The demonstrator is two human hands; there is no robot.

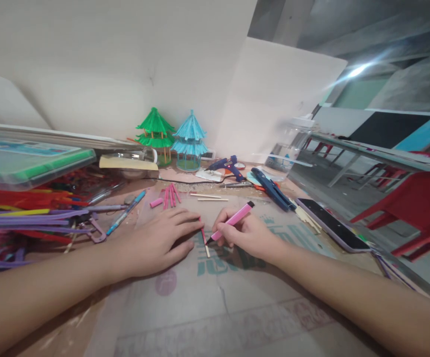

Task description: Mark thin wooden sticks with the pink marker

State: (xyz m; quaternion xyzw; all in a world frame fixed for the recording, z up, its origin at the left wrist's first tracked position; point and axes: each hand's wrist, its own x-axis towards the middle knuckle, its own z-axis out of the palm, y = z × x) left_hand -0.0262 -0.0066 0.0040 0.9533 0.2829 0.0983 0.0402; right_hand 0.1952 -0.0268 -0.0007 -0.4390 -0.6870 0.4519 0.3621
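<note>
Pink marker (239, 214) in right hand, tip right at thin wooden stick (204, 238).
Smooth plastic marker, black end up, tilted, right hand (245, 234) closed around it; left hand (162, 239) flat, loosely spread, grasping nothing, a fingertip on the stick's far end; stick slim and straight, pink on far part, bare wood on near end, lies between both hands on printed, see-through plastic sheet (177, 322); small pink cap (156, 203) and fanned pink sticks (170, 197) just beyond left hand, plain sticks (213, 199) near them; behind, green pagoda model (155, 124) and blue pagoda model (190, 130), tiered, ridged roofs; clear jar (292, 141) back right, contents unclear; flat transparent case (56, 166), green along its edge, at left, contents can't be told.
</note>
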